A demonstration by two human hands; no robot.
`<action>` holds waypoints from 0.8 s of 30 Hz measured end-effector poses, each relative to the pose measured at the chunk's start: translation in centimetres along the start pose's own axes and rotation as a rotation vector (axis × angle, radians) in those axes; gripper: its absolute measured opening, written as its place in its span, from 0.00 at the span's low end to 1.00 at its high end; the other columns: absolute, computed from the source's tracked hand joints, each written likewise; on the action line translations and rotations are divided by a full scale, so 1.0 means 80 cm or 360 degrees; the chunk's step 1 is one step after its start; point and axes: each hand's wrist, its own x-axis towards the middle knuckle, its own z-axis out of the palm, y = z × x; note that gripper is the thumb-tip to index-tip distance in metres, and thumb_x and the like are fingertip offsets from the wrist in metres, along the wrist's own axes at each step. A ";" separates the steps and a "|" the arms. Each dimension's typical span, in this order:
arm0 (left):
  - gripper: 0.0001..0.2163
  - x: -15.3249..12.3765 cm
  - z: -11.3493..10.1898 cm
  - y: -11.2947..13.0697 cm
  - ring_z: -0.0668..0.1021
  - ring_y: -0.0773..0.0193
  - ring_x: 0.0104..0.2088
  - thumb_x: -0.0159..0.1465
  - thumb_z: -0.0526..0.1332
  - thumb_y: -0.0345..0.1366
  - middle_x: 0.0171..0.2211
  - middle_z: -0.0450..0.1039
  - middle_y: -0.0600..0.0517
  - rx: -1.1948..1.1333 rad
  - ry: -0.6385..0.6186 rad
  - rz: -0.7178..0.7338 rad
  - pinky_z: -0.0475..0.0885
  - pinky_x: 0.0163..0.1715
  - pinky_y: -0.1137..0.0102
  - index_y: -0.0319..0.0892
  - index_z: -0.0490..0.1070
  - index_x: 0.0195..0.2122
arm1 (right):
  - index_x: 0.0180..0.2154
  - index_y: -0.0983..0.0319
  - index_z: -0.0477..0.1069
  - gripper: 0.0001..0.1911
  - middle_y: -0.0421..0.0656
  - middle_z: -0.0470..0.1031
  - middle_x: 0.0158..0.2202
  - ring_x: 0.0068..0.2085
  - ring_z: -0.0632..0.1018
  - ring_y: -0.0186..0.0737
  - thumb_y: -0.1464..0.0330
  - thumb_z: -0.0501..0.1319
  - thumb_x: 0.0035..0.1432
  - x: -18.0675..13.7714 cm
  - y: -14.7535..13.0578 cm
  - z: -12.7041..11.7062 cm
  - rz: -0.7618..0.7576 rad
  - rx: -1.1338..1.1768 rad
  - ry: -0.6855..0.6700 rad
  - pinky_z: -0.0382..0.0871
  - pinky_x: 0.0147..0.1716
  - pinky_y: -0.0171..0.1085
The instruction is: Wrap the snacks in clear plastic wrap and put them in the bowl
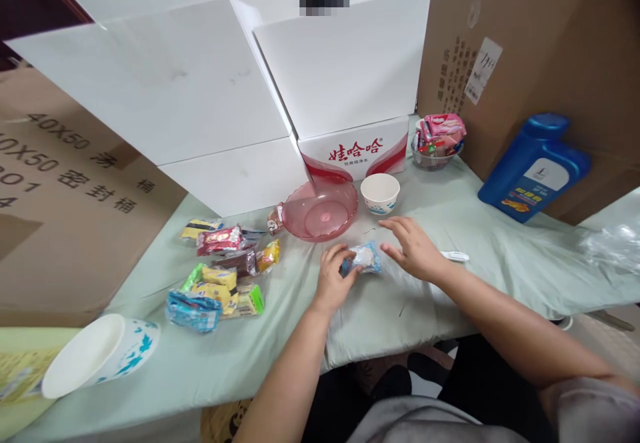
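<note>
My left hand (333,277) pinches the left end of a small blue-and-white snack packet (364,258) that lies on the pale green tablecloth (450,223). My right hand (413,248) hovers at the packet's right end, fingers spread and curved, touching or almost touching it. Just beyond the hands sit an empty pink plastic bowl (321,210) and a small white paper cup (380,193).
A heap of several wrapped snacks (223,276) lies at the left. A white paper bowl (97,356) lies on its side at the near left. A glass bowl of snacks (439,139), a blue bottle (535,169), white cartons (345,76) and brown cardboard boxes (65,209) ring the table.
</note>
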 end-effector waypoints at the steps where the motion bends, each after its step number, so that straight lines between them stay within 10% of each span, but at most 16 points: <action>1: 0.07 0.001 -0.002 0.001 0.74 0.54 0.49 0.59 0.66 0.37 0.47 0.74 0.45 -0.0037 0.0020 -0.0032 0.68 0.51 0.57 0.44 0.77 0.39 | 0.57 0.63 0.64 0.25 0.54 0.71 0.53 0.54 0.71 0.52 0.56 0.56 0.65 0.006 -0.004 0.006 -0.0053 0.0067 -0.0038 0.65 0.53 0.51; 6: 0.03 0.006 -0.007 0.008 0.75 0.57 0.43 0.54 0.68 0.35 0.37 0.77 0.49 -0.0507 0.0216 -0.0352 0.68 0.48 0.61 0.44 0.78 0.28 | 0.42 0.61 0.72 0.11 0.48 0.77 0.40 0.40 0.77 0.45 0.63 0.56 0.62 0.005 0.015 0.038 0.0144 0.0433 -0.0262 0.70 0.41 0.42; 17: 0.06 0.000 -0.007 -0.010 0.73 0.66 0.34 0.55 0.59 0.34 0.33 0.68 0.54 -0.0852 0.0900 -0.0722 0.67 0.36 0.71 0.44 0.65 0.34 | 0.35 0.59 0.71 0.09 0.43 0.77 0.36 0.40 0.76 0.42 0.65 0.54 0.57 0.004 0.062 0.035 0.0687 0.0732 0.0456 0.69 0.43 0.42; 24: 0.07 -0.003 -0.030 0.019 0.73 0.57 0.45 0.63 0.57 0.35 0.41 0.69 0.48 -0.0090 0.1100 0.0241 0.69 0.46 0.59 0.44 0.64 0.42 | 0.40 0.60 0.71 0.11 0.43 0.76 0.36 0.36 0.76 0.40 0.61 0.54 0.65 -0.002 0.036 0.024 0.0248 0.0740 0.0319 0.70 0.38 0.39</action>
